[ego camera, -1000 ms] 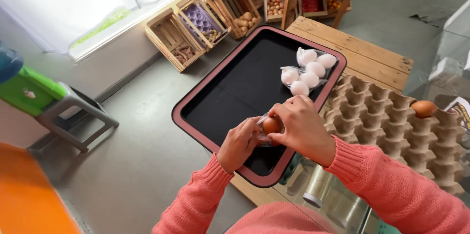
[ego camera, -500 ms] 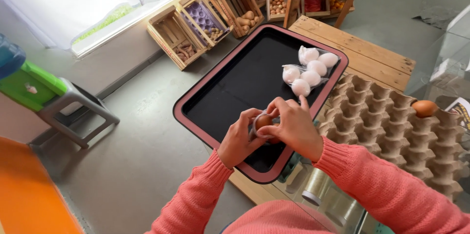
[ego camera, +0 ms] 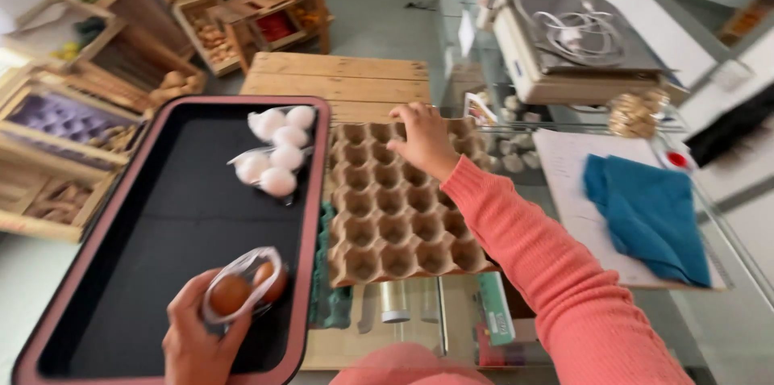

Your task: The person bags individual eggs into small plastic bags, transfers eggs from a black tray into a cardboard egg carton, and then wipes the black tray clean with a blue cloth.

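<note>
The two hands had come apart since the earlier frames, where both worked together on one brown egg over the near end of the tray. The right hand [ego camera: 423, 139] had swung away to the far edge of the cardboard egg carton [ego camera: 395, 208], its fingers spread and bent over the rim, palm down; whether it held anything under the palm could not be told. The left hand [ego camera: 197, 337] stayed at the tray's near edge, fingers curled around a clear plastic wrap holding two brown eggs [ego camera: 246, 287], which sat over the black tray [ego camera: 153, 224] close to its near right corner. Farther up the tray, by its far right edge, lay a cluster of white eggs [ego camera: 278, 155], partly in clear wrap. The tray had a dusky pink rim and lay just left of the carton, whose cups were all open to view. Beyond the carton stood a wooden pallet top [ego camera: 339, 83]. To the right, well apart, a blue cloth [ego camera: 645, 212] lay on a white board.
</note>
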